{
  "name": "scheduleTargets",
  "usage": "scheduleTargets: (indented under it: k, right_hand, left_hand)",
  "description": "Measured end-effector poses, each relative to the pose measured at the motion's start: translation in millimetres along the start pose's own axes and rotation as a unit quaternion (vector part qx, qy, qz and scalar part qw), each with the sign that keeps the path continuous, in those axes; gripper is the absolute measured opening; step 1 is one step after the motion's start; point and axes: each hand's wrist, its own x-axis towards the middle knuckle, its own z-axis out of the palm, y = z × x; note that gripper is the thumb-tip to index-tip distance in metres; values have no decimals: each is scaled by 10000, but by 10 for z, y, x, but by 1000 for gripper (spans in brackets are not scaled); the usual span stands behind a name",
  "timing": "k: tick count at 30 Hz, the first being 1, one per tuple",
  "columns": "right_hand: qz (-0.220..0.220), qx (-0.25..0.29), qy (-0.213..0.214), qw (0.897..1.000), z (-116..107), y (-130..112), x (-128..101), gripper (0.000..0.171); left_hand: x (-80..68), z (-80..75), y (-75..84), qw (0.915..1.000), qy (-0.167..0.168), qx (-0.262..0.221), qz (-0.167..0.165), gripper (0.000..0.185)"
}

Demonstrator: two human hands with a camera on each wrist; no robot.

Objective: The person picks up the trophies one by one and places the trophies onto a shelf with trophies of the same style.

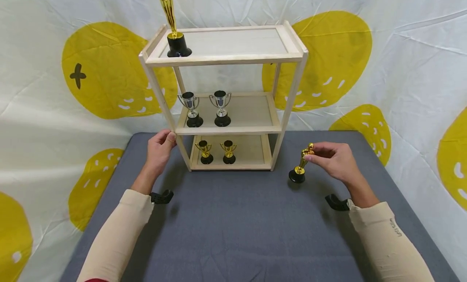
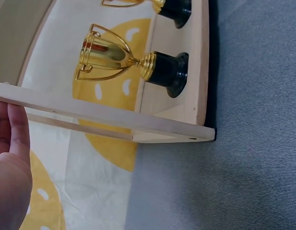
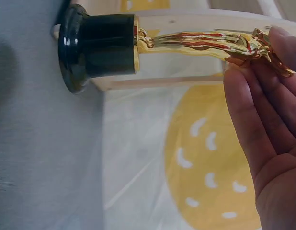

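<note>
My right hand [image 1: 337, 161] pinches a gold figurine trophy [image 1: 300, 165] by its upper body, right of the shelf. The trophy leans slightly, its black base [image 3: 109, 45] low over the grey cloth; whether it touches cannot be told. My left hand [image 1: 159, 149] grips the left front post [image 2: 90, 110] of the wooden shelf [image 1: 226, 130] between thumb and fingers. Another gold figurine trophy [image 1: 176, 44] stands on the top board, at the left. Two silver cups [image 1: 192, 110] stand on the middle board. Two small gold cups [image 2: 109, 57] stand on the bottom board.
The shelf stands at the back of a table covered in grey cloth [image 1: 233, 225]. Behind it hangs a white sheet [image 1: 412, 71] with yellow printed shapes. Black wrist devices [image 1: 337, 203] sit below both hands.
</note>
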Motion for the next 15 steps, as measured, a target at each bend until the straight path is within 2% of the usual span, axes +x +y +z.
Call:
scheduleTargets:
  k: [5, 15]
  right_hand:
    - [-298, -11, 50, 9995, -55, -130, 71, 23]
    - [-444, 103, 210, 9987, -186, -414, 224, 25]
  left_hand:
    - [-8, 1, -4, 10000, -36, -79, -10, 16]
    - [-8, -1, 18, 10000, -90, 18, -4, 14]
